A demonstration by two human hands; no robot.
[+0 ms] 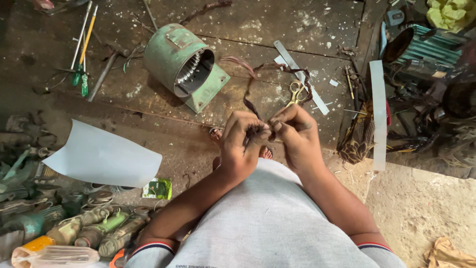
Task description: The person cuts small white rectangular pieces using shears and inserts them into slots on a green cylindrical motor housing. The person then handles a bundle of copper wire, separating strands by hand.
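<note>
Motor housing [184,64]: faded green paint, worn patches, pale metal fins inside. Wire strand [258,79]: dark reddish brown. Scissors [296,92]: yellow-gold handles. Screwdrivers [82,54]: green handles, one yellow shaft, one silvery. Paper sheet [101,156]: plain white. Strip [379,114]: white. Metal ruler [301,77]: grey-silver. Cloth bag [358,136]: brown, pale patterned print. Shirt [267,223]: light grey, red-and-navy striped sleeve cuffs. Small packet [157,189]: green. Floor [297,25]: dark brown, white flecks.

A thin, dark reddish-brown bundle of wire [258,99], kinked and loosely curved, runs from between both hands' pinching fingers [262,130] at the scene's centre toward the far side, trailing over the wooden floor.
</note>
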